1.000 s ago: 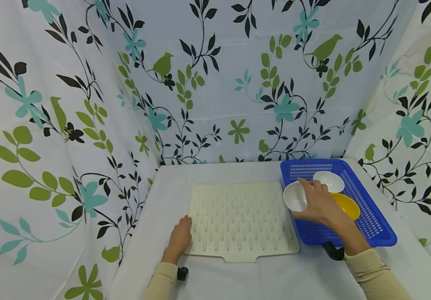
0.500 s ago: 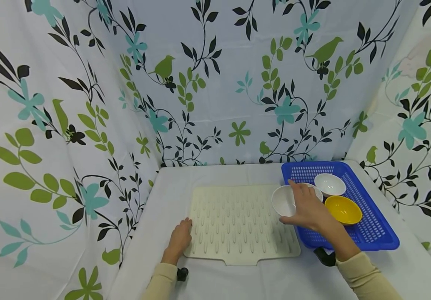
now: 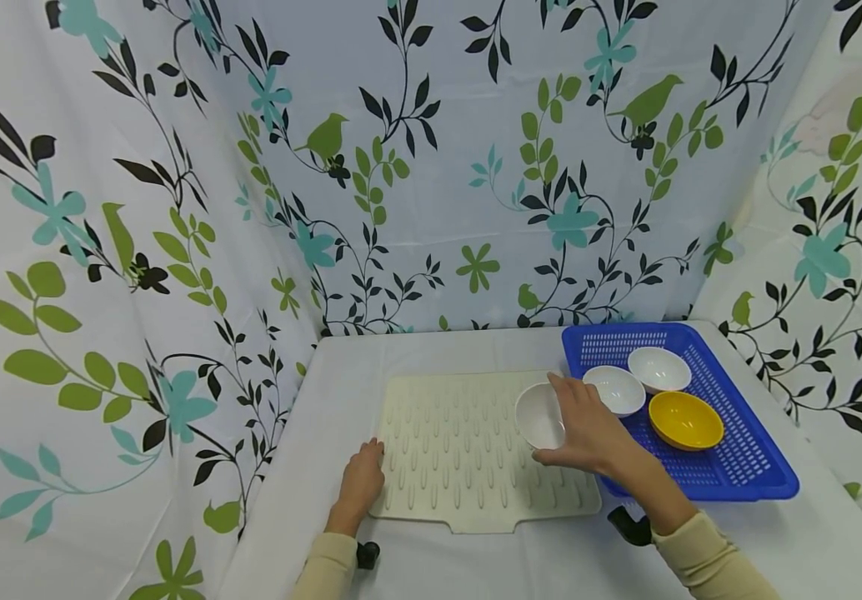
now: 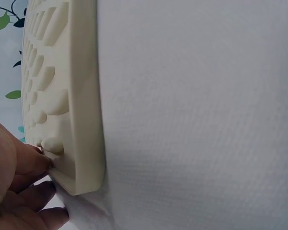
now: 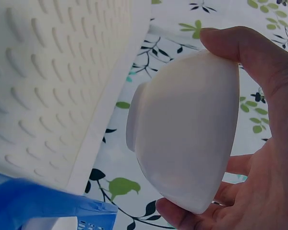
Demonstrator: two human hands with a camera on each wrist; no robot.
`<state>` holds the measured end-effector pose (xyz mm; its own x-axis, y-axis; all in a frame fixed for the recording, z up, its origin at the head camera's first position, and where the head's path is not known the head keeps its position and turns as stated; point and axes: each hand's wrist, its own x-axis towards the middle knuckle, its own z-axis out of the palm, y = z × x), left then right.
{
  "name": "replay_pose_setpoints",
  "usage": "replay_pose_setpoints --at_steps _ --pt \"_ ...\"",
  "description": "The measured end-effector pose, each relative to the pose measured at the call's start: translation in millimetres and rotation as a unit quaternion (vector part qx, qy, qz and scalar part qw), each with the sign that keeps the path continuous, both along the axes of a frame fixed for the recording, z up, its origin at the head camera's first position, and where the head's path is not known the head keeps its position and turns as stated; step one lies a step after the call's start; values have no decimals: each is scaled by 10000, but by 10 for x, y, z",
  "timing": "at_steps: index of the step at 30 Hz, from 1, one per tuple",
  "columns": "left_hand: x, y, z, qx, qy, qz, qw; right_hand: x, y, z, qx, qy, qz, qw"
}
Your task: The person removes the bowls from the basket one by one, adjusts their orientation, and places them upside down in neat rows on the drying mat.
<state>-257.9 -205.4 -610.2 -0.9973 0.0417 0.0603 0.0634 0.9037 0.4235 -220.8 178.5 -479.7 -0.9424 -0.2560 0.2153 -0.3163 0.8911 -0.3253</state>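
My right hand (image 3: 588, 429) grips a white bowl (image 3: 538, 417) by its rim, above the right part of a cream draining board (image 3: 476, 483) with raised ridges. In the right wrist view the bowl (image 5: 182, 129) is tilted on its side, its foot facing the board, with thumb and fingers at opposite sides of the rim. At the board's left edge, my left hand (image 3: 362, 479) holds the rim. The left wrist view shows fingertips (image 4: 36, 160) against the board's corner (image 4: 84, 163), with other bent fingers lower beside it.
On the right stands a blue perforated basket (image 3: 764, 475). It holds a white bowl (image 3: 614, 390), another white bowl (image 3: 659, 369) behind it and a yellow bowl (image 3: 686, 421). Patterned curtains (image 3: 431, 167) close off the back and both sides of the white-covered table (image 3: 438, 567).
My right hand has carried the white bowl leftward, from over the basket to over the board, uncovering the white bowl left in the basket. My left hand stays at the board's edge.
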Motion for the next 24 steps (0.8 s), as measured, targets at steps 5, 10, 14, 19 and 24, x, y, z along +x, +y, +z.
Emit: replay_pose_setpoints --at_steps 5,10,14,19,24 --pt "-19 -6 -6 38 -42 26 10000 33 -59 8 -2 47 44 10000" --pt "-44 57 61 487 -299 164 9982 46 -108 24 -6 40 126 9999" --pt "-38 154 135 781 -460 172 9957 37 -153 31 -11 -18 160 9999" --pt "9 292 238 1290 -533 -54 9902 42 -202 28 -68 -70 256 9996" --pt "46 460 354 1863 -831 -327 9784 30 -266 11 -23 12 292 9996"
